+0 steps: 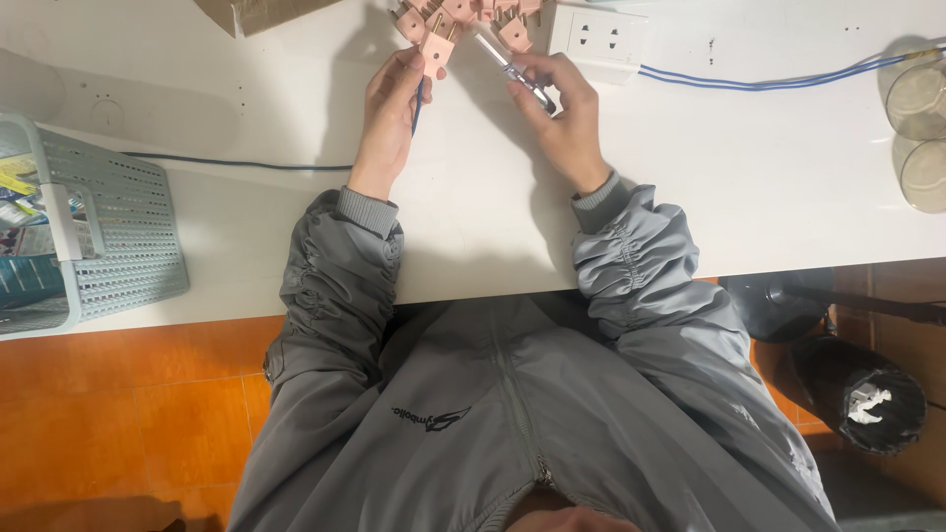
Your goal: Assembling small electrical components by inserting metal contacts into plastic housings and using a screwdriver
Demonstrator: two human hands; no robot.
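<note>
Near the table's (749,197) far edge, my left hand (389,113) grips a pink plug (435,54) while my right hand (557,108) clasps a screwdriver (512,71).

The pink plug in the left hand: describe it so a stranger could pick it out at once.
On the white table, at the far edge, lies a cluster of pink plugs. Just in front of it, the left hand pinches one pink plug. It alone is lifted and has a blue wire running from it.

Pink plug (435,51) upright, screwdriver (512,71) slanted beside
</note>
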